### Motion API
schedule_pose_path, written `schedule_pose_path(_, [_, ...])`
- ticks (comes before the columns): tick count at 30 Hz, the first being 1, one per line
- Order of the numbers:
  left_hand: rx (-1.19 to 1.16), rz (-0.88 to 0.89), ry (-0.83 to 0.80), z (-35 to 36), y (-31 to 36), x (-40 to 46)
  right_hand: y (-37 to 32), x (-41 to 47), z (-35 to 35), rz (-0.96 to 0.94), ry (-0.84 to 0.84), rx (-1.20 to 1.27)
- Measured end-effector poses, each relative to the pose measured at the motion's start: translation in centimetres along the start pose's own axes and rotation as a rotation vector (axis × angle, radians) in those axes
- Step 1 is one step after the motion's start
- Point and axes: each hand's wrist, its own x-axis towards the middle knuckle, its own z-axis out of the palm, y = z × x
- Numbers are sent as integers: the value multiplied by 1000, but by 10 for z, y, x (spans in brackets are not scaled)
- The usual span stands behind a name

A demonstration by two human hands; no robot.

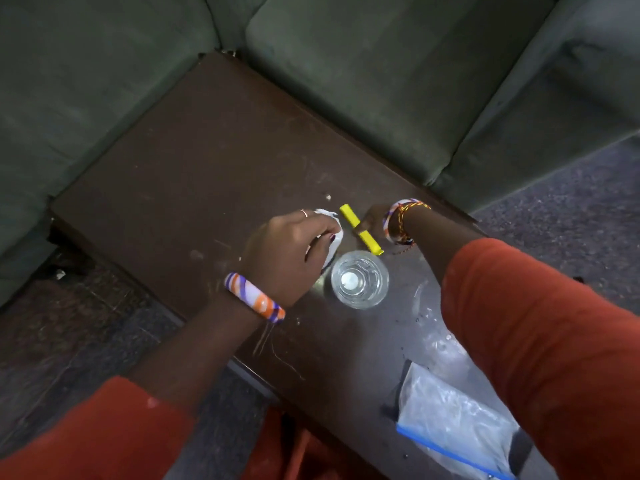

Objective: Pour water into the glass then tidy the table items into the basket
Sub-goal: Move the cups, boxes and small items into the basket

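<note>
Her left hand [291, 247] curls round a crumpled white object [330, 233], too blurred to name. Her right hand [372, 221] pinches the yellow plastic highlighter [360, 233] at its middle. Just nearer her, the clear drinking glass [359, 279] holding water stands upright near the dark brown wooden table [194, 168]'s near edge. A clear plastic zip bag [450, 424] with a blue seal lies towards the near right corner.

You're looking steeply down from your head camera, close over the dark table [207, 161], facing toward the green sofa [381, 64] beyond.
</note>
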Motion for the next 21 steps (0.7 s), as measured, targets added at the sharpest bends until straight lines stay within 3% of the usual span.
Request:
schedule_pose_path(6, [-27,251,-149,41,56,-22,66,-59,56,165,262,260])
schedule_pose_path(10, [-14,322,-427,80,83,-51,91,-104,137,315,450,395])
schedule_pose_path(15, [60,277,-783,126,98,-75,101,-132,199,384,540,625])
schedule_pose_path(21, [324,215,-945,161,113,-83,105,-131,218,404,625,668])
